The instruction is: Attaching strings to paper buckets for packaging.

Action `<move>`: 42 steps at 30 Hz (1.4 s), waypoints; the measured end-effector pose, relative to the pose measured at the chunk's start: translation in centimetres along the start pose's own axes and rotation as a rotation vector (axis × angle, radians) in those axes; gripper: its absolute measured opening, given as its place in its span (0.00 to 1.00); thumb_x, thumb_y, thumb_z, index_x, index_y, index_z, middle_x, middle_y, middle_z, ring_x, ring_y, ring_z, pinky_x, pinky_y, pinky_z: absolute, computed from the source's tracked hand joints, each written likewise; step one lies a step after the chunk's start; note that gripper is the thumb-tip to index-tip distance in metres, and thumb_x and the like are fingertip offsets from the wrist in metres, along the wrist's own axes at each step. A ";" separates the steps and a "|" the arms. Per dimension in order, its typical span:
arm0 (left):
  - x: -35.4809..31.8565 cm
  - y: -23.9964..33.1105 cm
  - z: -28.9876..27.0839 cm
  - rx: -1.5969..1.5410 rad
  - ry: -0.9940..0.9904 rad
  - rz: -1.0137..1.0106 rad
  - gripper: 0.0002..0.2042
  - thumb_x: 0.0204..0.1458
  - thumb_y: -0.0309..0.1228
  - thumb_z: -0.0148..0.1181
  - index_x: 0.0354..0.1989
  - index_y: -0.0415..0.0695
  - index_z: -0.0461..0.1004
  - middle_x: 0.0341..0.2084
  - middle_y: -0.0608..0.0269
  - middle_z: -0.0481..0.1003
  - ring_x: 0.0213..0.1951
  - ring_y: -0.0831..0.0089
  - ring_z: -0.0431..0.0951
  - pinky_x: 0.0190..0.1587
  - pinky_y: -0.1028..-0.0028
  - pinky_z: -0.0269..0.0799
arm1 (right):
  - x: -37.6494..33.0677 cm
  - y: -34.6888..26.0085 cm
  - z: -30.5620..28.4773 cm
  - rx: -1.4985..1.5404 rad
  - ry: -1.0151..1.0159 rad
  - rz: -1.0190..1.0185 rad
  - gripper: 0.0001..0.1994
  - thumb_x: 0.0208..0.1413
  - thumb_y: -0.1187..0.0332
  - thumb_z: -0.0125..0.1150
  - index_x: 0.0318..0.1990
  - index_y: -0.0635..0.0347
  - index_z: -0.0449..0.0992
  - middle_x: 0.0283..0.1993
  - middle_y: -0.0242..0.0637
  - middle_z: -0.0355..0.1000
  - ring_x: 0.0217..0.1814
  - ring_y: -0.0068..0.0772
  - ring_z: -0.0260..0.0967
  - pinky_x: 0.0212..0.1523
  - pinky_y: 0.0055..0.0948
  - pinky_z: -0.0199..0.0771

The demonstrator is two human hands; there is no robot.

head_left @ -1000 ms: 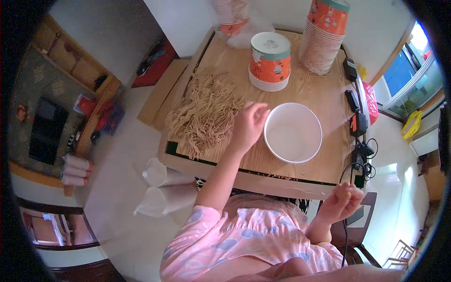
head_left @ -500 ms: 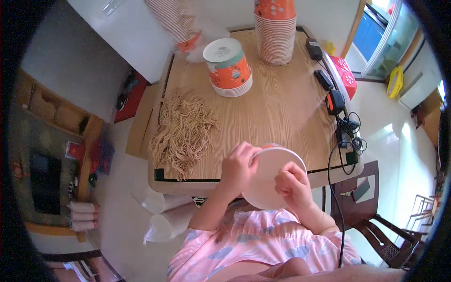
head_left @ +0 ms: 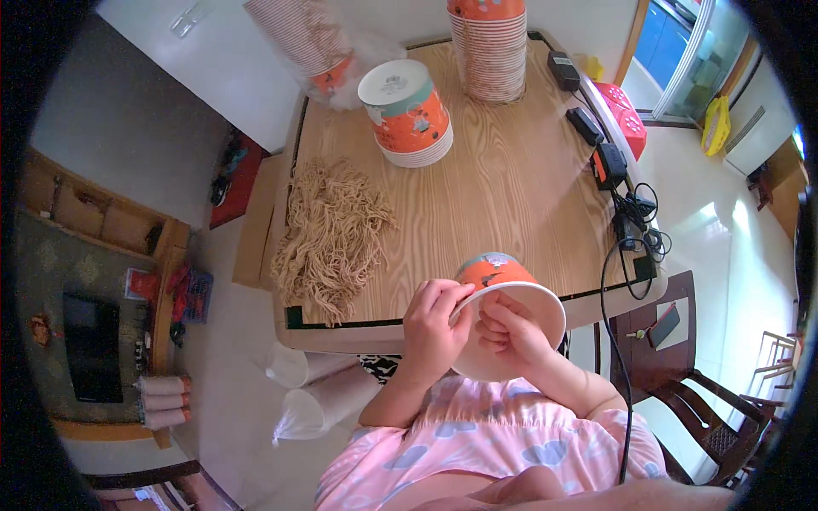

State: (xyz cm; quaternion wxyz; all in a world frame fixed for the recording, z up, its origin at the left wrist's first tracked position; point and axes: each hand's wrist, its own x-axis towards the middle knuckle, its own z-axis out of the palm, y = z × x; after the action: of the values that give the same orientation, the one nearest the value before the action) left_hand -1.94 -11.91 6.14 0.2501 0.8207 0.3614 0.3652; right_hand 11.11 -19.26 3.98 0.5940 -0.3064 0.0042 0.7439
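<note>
An orange paper tub (head_left: 498, 272) with a white inside is tilted toward me at the table's near edge. My left hand (head_left: 436, 328) pinches its rim on the left, thumb inside and fingers outside. Inside the mouth, my right hand (head_left: 513, 334) has its fingers curled closed near the inner wall; what they hold, if anything, is hidden. A heap of tan twisted cords (head_left: 332, 243) lies at the table's left. Beyond it, a short stack of upside-down orange and green tubs (head_left: 411, 119) stands on the wood.
A tall tub stack (head_left: 488, 60) rises at the back, with a plastic-wrapped stack (head_left: 311, 47) leaning to its left. Black adapters (head_left: 608, 166) and tangled cables (head_left: 635, 226) line the right edge. One cable hangs past my right arm, near a dark wooden chair (head_left: 652, 332).
The tub has tipped, so more of its orange side shows. My right hand has turned and moved slightly left, deeper into the mouth. My left hand stays on the rim.
</note>
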 end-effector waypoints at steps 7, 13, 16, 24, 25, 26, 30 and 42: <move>-0.1 0.4 -0.2 -0.001 0.005 0.019 0.10 0.42 0.21 0.61 0.35 0.41 0.74 0.31 0.59 0.72 0.36 0.60 0.73 0.39 0.65 0.71 | 0.4 0.2 0.0 0.033 -0.090 0.005 0.01 0.61 0.69 0.51 0.37 0.53 0.67 0.20 0.23 0.54 0.20 0.14 0.49 0.19 0.18 0.47; -0.2 0.5 -0.6 -0.034 -0.040 -0.028 0.15 0.42 0.21 0.60 0.42 0.41 0.73 0.33 0.57 0.71 0.37 0.59 0.73 0.40 0.65 0.71 | 0.5 0.1 0.5 -0.004 -0.053 -0.051 0.03 0.60 0.68 0.51 0.36 0.55 0.67 0.20 0.23 0.54 0.20 0.15 0.50 0.19 0.18 0.48; -0.2 0.5 -1.0 -0.013 -0.059 -0.002 0.19 0.41 0.21 0.60 0.45 0.41 0.72 0.35 0.56 0.70 0.38 0.59 0.73 0.41 0.65 0.71 | 0.4 0.0 0.7 -0.004 -0.040 -0.033 0.03 0.60 0.68 0.52 0.36 0.56 0.68 0.20 0.23 0.55 0.19 0.14 0.50 0.19 0.18 0.49; -0.3 0.4 -1.2 -0.045 -0.019 0.072 0.18 0.41 0.18 0.58 0.45 0.44 0.73 0.34 0.59 0.73 0.35 0.63 0.74 0.39 0.68 0.70 | 0.5 0.2 0.4 -0.106 -0.030 -0.037 0.04 0.59 0.69 0.54 0.39 0.57 0.69 0.21 0.23 0.57 0.18 0.13 0.52 0.17 0.18 0.49; -0.3 0.2 -1.2 -0.042 -0.018 0.071 0.18 0.41 0.18 0.58 0.45 0.44 0.73 0.34 0.59 0.73 0.35 0.63 0.74 0.39 0.68 0.70 | 0.4 0.2 0.7 -0.106 -0.032 -0.034 0.04 0.59 0.69 0.54 0.39 0.57 0.69 0.21 0.23 0.57 0.18 0.13 0.52 0.17 0.18 0.49; -0.3 0.0 -1.0 -0.065 -0.022 0.035 0.17 0.42 0.18 0.58 0.43 0.43 0.74 0.34 0.59 0.73 0.34 0.64 0.74 0.37 0.69 0.71 | 0.1 0.1 1.3 -0.133 0.024 -0.050 0.04 0.59 0.68 0.54 0.39 0.57 0.68 0.21 0.23 0.57 0.18 0.13 0.52 0.17 0.17 0.49; 0.3 -1.0 -0.4 -0.088 0.000 -0.005 0.14 0.43 0.18 0.57 0.40 0.42 0.75 0.33 0.59 0.74 0.32 0.66 0.74 0.31 0.73 0.71 | 0.4 -0.6 1.7 -0.090 0.041 -0.050 0.04 0.59 0.69 0.53 0.39 0.56 0.68 0.20 0.23 0.55 0.18 0.13 0.51 0.16 0.17 0.47; 0.6 -0.9 -0.6 -0.093 0.019 -0.038 0.13 0.43 0.17 0.56 0.39 0.42 0.73 0.32 0.59 0.73 0.34 0.64 0.73 0.31 0.70 0.69 | 1.8 -0.4 1.8 -0.151 -0.012 -0.089 0.03 0.61 0.67 0.52 0.36 0.52 0.67 0.19 0.20 0.52 0.18 0.12 0.45 0.18 0.16 0.44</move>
State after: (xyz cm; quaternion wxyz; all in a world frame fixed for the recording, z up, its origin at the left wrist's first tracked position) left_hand -2.47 -10.85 6.13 0.2916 0.7975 0.3619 0.3847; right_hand 10.45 -16.90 4.81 0.6015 -0.3458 -0.0693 0.7168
